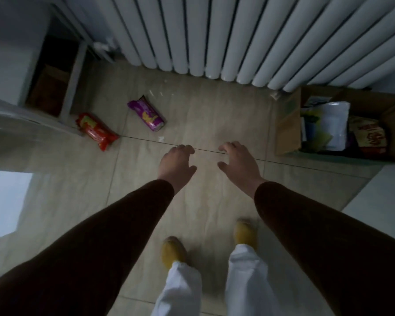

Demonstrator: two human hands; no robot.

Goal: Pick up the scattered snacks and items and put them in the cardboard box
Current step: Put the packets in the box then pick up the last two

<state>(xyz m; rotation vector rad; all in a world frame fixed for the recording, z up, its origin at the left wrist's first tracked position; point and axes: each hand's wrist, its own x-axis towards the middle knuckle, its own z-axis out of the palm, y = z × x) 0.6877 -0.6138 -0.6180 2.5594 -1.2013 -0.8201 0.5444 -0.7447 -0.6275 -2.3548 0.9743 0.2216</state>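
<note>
A purple snack packet (146, 113) lies on the tiled floor left of centre, and a red snack packet (97, 131) lies further left beside a white cabinet. The open cardboard box (286, 124) stands on the floor at the right under the radiator, with several packets and a white bag inside. My left hand (176, 164) and my right hand (239, 163) hover side by side above the bare middle of the floor, both empty with fingers spread and curled. The purple packet is up and to the left of my left hand; the box is to the right of my right hand.
A white column radiator (214, 35) runs along the far wall. A white cabinet (14, 119) and a shelf with a brown box (50, 87) stand at the left. Small white scraps (161, 138) lie on the tiles. My feet in yellow slippers (173, 249) stand below my hands.
</note>
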